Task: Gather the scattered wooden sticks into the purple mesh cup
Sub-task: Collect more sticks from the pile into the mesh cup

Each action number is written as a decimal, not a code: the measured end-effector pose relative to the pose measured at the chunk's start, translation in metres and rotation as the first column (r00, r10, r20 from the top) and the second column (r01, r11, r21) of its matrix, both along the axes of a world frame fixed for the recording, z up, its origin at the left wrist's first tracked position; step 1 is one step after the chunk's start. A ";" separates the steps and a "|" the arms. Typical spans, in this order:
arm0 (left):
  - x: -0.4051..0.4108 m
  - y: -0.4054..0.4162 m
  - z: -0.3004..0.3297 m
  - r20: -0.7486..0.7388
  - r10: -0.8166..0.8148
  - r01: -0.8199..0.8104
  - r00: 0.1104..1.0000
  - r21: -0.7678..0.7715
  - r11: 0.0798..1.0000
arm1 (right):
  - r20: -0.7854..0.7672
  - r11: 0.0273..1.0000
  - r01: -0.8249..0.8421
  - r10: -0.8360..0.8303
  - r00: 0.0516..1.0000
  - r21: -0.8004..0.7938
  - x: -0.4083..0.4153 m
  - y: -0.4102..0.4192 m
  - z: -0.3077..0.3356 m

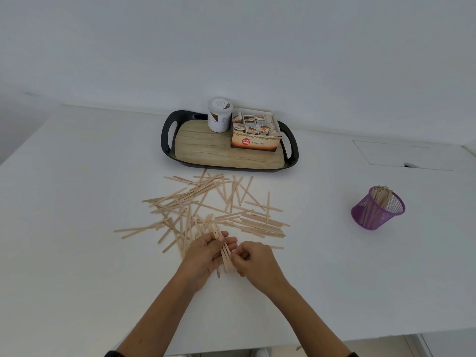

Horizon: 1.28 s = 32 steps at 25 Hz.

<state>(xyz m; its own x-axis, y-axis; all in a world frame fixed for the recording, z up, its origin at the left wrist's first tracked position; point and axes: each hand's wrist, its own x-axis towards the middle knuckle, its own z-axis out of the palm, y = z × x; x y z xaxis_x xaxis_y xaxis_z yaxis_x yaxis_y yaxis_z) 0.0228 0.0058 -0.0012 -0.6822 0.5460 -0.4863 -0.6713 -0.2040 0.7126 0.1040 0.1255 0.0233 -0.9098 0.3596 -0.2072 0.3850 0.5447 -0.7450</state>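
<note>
A loose pile of pale wooden sticks (206, 207) lies spread over the middle of the white table. My left hand (206, 253) grips a small bundle of sticks (223, 249) at the pile's near edge. My right hand (255, 261) is right beside it, fingers curled at the bundle's lower end; whether it pinches a stick I cannot make out. The purple mesh cup (377, 208) stands far to the right, tilted in view, with several sticks upright inside it.
A black-rimmed tray (170, 135) with a wood-look floor sits behind the pile, holding a white jar (219, 114) and an open ginger tea box (255, 132). A hatch with a cut-out (401, 155) is at the back right. The table's front edge runs along the bottom.
</note>
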 end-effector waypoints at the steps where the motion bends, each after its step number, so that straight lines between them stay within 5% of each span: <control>1: 0.000 -0.001 0.000 -0.004 0.007 -0.007 1.000 -0.011 1.000 | -0.012 1.000 -0.008 0.008 1.000 0.010 0.001 0.007 -0.001; 7: 0.002 -0.001 -0.001 0.003 0.042 -0.041 0.999 -0.033 0.999 | -0.011 0.830 0.011 -0.005 1.000 0.558 0.022 0.065 -0.021; 12: 0.002 -0.001 -0.003 0.001 0.039 -0.039 0.999 -0.032 0.999 | 0.120 0.702 -0.099 0.020 0.993 0.705 0.031 0.061 -0.027; 16: 0.001 -0.001 -0.002 -0.001 0.028 -0.028 1.000 -0.037 0.999 | 0.159 0.789 -0.055 -0.054 0.986 0.612 0.019 0.052 -0.016; 19: 0.002 0.000 -0.002 -0.008 0.033 -0.033 0.999 -0.044 0.998 | 0.021 0.940 0.111 -0.124 0.992 0.321 0.015 0.033 -0.006; 22: 0.002 0.001 -0.002 -0.017 0.034 -0.034 0.999 -0.037 0.999 | -0.112 0.983 0.142 -0.129 0.985 0.118 0.008 0.002 0.004; 32: 0.001 -0.003 -0.003 -0.014 0.016 -0.016 1.000 0.009 1.000 | -0.016 0.995 -0.032 0.034 0.999 0.091 -0.009 -0.006 0.001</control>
